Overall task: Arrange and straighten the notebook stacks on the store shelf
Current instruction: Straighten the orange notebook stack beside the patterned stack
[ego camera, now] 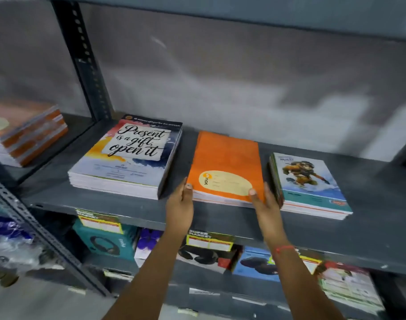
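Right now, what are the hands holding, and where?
The orange notebook stack: left hand and right hand clasp its two near corners, thumbs on top.

arms: bare, no sleeves | right wrist: thin red thread band (284, 248)

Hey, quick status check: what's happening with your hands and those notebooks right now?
Left hand and right hand clamp the front corners of the orange notebook stack. Stack sits on the grey metal shelf. Cartoon-cover notebook stack crowds the right hand.
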A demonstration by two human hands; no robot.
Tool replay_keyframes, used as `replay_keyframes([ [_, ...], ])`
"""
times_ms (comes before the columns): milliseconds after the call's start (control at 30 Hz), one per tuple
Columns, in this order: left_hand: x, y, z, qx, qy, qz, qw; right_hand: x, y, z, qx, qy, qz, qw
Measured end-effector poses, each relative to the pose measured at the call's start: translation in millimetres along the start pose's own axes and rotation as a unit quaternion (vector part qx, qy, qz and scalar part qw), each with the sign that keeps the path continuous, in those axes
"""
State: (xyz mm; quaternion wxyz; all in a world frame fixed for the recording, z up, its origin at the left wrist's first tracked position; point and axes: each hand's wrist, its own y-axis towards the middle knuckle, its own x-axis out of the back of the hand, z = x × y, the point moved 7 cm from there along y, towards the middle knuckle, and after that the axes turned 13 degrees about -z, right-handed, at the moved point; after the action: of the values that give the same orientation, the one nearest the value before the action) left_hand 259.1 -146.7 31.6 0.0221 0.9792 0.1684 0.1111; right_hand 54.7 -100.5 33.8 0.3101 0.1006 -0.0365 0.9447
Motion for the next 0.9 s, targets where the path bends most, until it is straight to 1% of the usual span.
replay_keyframes([
  [133,0,-6,2,0.022,-0.018,-0.031,0.999,-1,8,-6,0.012,0.011,0.104,0.994],
  [233,2,-9,-1,0.061,-0.059,-0.022,0.996,4,14,-14,-0.002,0.032,0.146,0.989],
  [367,2,-13,-6,0.094,-0.114,0.014,0.989,12,15,-17,-0.019,0.087,0.132,0.987],
  [533,1,-13,-6,0.102,-0.121,0.023,0.987,13,18,-19,-0.010,0.090,0.125,0.988],
  [633,0,-13,-7,0.097,-0.116,0.014,0.988,14,18,-18,-0.008,0.085,0.119,0.989],
  [900,0,-11,-4,0.104,-0.119,-0.038,0.987,12,18,-18,-0.009,0.048,0.082,0.995],
])
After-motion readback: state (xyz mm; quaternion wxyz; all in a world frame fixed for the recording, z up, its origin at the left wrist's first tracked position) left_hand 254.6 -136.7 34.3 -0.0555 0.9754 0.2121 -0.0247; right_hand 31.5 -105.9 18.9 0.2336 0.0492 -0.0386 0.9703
